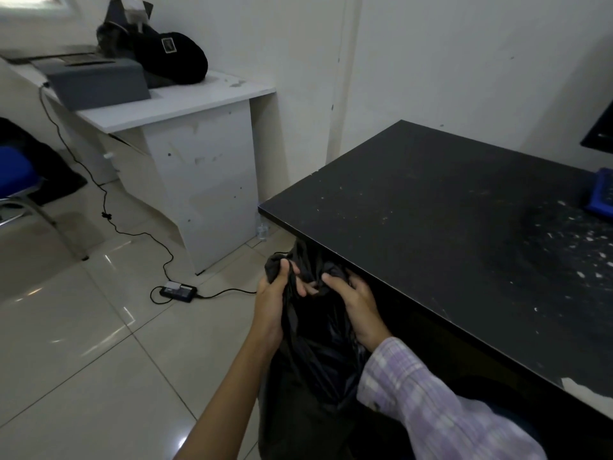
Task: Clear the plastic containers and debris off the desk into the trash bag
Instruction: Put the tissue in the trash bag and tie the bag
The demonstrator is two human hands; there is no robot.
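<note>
Both hands, left hand [277, 293] and right hand [356, 302], grip the gathered top of the black trash bag [315, 346] just below the black tabletop's [431, 207] near-left edge; white crumbs [570, 247] dot its right side.

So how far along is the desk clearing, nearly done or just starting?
Looks well along. No plastic containers show on the black desk, so those seem cleared. In hand: the left hand and right hand both grip the gathered mouth of the black trash bag beside the desk edge. Left: pale crumbs are scattered over the desk's right side, near a blue object at the frame edge.
</note>
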